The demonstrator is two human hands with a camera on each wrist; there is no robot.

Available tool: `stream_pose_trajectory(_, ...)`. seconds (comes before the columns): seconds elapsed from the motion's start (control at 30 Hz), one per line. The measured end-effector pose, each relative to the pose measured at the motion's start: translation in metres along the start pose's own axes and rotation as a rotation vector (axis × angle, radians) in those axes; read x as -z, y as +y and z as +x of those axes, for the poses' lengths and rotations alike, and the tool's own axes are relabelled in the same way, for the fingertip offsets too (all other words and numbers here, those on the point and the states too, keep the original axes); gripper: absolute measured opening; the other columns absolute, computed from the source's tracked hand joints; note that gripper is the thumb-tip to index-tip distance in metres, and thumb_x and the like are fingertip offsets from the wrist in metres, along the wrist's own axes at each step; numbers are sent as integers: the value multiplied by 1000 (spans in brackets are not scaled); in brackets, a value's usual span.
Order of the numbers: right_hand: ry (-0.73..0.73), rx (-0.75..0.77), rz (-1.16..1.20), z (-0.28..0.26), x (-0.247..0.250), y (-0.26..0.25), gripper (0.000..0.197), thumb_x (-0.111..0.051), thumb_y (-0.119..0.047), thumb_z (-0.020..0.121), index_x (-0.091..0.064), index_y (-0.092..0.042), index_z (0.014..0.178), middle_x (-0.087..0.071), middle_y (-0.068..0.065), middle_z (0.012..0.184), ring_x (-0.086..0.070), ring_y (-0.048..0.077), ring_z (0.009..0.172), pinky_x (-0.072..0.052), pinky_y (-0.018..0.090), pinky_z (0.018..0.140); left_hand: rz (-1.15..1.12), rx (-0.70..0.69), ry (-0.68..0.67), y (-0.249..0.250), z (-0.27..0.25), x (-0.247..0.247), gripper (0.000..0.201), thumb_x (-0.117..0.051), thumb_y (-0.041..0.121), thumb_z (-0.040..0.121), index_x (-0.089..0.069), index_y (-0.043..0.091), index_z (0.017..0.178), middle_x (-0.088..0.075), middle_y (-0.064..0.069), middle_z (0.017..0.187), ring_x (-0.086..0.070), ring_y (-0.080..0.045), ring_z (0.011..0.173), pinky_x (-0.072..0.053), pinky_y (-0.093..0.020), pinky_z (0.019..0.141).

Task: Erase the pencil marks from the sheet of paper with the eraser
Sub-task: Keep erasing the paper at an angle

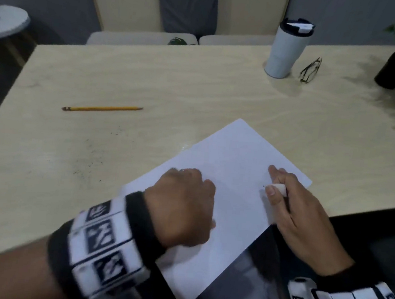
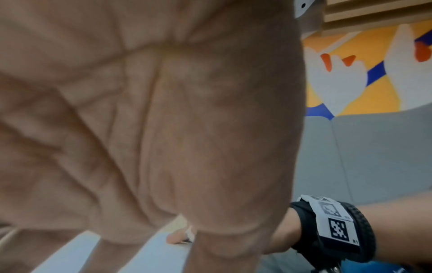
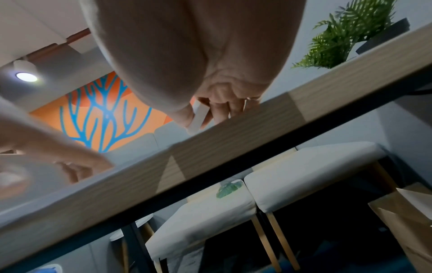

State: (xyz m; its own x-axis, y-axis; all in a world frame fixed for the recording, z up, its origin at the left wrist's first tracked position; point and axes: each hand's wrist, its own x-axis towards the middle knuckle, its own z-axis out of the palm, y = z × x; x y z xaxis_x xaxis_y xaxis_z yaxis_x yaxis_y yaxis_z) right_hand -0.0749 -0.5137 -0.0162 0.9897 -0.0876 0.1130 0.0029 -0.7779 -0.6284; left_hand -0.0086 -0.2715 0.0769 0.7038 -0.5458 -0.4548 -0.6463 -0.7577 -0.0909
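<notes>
Left hand [image 1: 181, 205]: flat on paper [image 1: 234, 157], fingers relaxed, centre frame.
Right hand [image 1: 299, 212]: pinches eraser [image 1: 280, 188], centre right.

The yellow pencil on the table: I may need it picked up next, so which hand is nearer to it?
Left. The left hand rests on the white sheet of paper, right of the yellow pencil; the right hand, holding the white eraser, is farther right.

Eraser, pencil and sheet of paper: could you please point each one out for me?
eraser [image 1: 280, 188], head view, its white end.
pencil [image 1: 101, 108], head view, mid-shaft.
sheet of paper [image 1: 237, 153], head view, bare upper area.
</notes>
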Motion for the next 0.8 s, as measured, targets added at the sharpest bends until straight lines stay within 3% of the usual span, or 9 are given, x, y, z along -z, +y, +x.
stream_pose_trajectory(0.07,-18,-1,3,1,-1,-1,38,-37,-49,113,-54,-26,138,-44,-16,164,-33,1,155,-36,32,118,-5,-42,81,4,28,8,54,-50,51,104,-45,15,144,-46,-15,144,-51,-34,127,-35,-37,92)
stream_pose_trajectory(0.13,-19,8,33,1,-1,-1,37,-38,-49,114,-55,-27,137,-48,-19,161,-33,-3,155,-37,29,117,-56,-168,115,11,59,7,78,-42,60,105,-21,11,162,-17,-19,170,-31,-37,151,-33,-45,114)
stream_pose_trajectory(0.2,-8,5,66,1,1,-3,24,-39,-51,113,-54,-32,116,-60,-23,147,-47,-5,143,-41,17,104,-58,-348,81,16,83,-2,94,-30,72,103,9,15,167,17,-7,175,3,-32,162,-12,-53,129)
stream_pose_trajectory(0.3,-7,-10,83,2,3,-3,22,-39,-54,110,-50,-35,108,-66,-22,127,-58,-2,127,-46,22,93,-11,-482,37,10,104,-13,96,-22,79,99,25,25,163,29,3,172,25,-25,159,10,-55,129)
stream_pose_trajectory(0.37,-28,-12,84,2,3,0,23,-40,-52,113,-55,-39,124,-60,-21,148,-45,-5,145,-42,27,109,18,-453,25,-6,111,-12,94,-18,81,98,25,27,163,30,6,171,27,-25,158,15,-54,127)
stream_pose_trajectory(0.47,-37,-5,87,3,3,4,50,-40,-55,110,-53,-32,151,-47,-24,161,-30,-12,152,-29,15,118,75,-163,35,-39,117,-9,105,-12,89,91,22,22,164,29,2,171,22,-32,160,17,-57,126)
stream_pose_trajectory(0.57,-50,5,104,5,3,6,52,-41,-56,107,-54,-30,150,-47,-24,161,-31,-11,153,-28,15,119,-8,8,75,-47,110,-8,114,-9,93,86,19,15,165,29,-8,171,22,-38,159,18,-61,124)
stream_pose_trajectory(0.7,-54,-16,108,6,5,7,40,-43,-51,113,-57,-30,145,-48,-25,160,-32,-11,152,-34,22,119,16,-337,48,-32,91,-19,101,-7,89,88,23,28,163,34,1,169,30,-25,157,19,-54,126)
stream_pose_trajectory(0.8,-64,-31,151,6,7,3,21,-47,-45,108,-59,-33,122,-51,-29,156,-35,-13,150,-33,11,114,-28,-60,27,-36,71,-25,112,-17,89,91,22,13,163,32,-10,170,30,-34,156,14,-55,128)
